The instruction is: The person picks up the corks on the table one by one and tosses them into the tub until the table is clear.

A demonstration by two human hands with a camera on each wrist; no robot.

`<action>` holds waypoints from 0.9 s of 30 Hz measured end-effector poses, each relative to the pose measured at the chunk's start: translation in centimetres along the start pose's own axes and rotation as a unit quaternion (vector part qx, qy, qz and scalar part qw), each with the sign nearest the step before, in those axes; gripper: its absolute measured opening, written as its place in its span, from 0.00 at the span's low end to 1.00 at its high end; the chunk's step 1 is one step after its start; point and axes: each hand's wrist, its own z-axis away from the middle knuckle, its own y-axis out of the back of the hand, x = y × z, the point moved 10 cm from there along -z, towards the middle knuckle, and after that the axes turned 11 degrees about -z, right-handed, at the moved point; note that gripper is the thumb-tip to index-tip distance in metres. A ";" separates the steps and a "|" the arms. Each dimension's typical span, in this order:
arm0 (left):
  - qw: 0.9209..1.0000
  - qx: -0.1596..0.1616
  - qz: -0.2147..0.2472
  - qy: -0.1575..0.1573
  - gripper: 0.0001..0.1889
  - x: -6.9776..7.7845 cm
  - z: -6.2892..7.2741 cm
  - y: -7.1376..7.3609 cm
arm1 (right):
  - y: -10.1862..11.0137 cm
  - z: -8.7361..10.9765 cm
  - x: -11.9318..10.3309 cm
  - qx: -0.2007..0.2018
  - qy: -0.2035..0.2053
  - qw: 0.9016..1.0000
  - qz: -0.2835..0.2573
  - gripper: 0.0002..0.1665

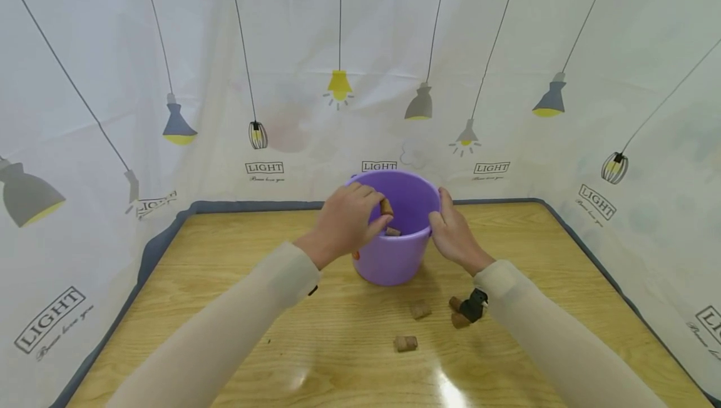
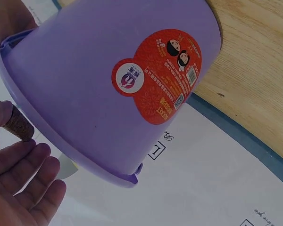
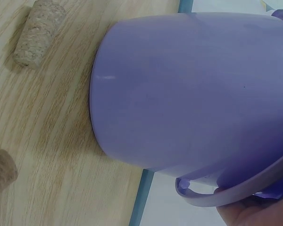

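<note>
A purple bucket [image 1: 391, 262] stands on the wooden table, its red sticker [image 2: 160, 75] facing the left wrist camera. Over its mouth my left hand [image 1: 345, 220] pinches a brown cork [image 1: 385, 207] between thumb and forefinger. The left wrist view has this cork [image 2: 20, 125] just beyond the rim, the other fingers loosely spread. Inside the bucket lies another cork [image 1: 392, 231]; the rest of the bottom is hidden. On the right side my right hand [image 1: 454, 233] grips the bucket at its rim, beside the purple handle [image 3: 240, 195].
Nearer the table's front lie a pale cork [image 1: 420, 310] and a two-toned cork [image 1: 405, 343]. Brown corks [image 1: 460, 320] lie beneath the right wrist, partly behind a black device [image 1: 475, 305]. White cloth walls [image 1: 315, 176] printed with lamps surround the table [image 1: 225, 258].
</note>
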 end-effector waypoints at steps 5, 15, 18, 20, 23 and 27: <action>0.999 -0.033 -0.016 0.011 0.12 -0.3 -0.3 -1.0 | 0.0 0.0 0.0 0.000 -0.001 1.000 0.002 0.41; 0.993 -0.111 -0.029 0.031 0.13 -0.7 -0.6 -3.0 | 0.0 0.0 0.1 0.000 -0.006 1.000 0.003 0.41; 0.991 -0.130 -0.027 0.035 0.14 -0.7 -0.7 -3.5 | 0.0 0.0 0.2 -0.001 -0.007 1.000 0.001 0.42; 0.988 -0.145 -0.025 0.042 0.18 -0.8 -0.7 -3.8 | 0.0 -0.1 0.2 0.001 -0.005 1.000 0.000 0.42; 0.985 -0.158 -0.019 0.061 0.26 -1.2 -0.6 -4.1 | 0.0 -0.1 0.2 0.001 -0.005 1.000 0.001 0.42; 0.987 -0.132 0.000 0.092 0.29 -2.0 -0.4 -3.7 | 0.0 -0.1 0.3 0.001 -0.006 1.000 0.002 0.42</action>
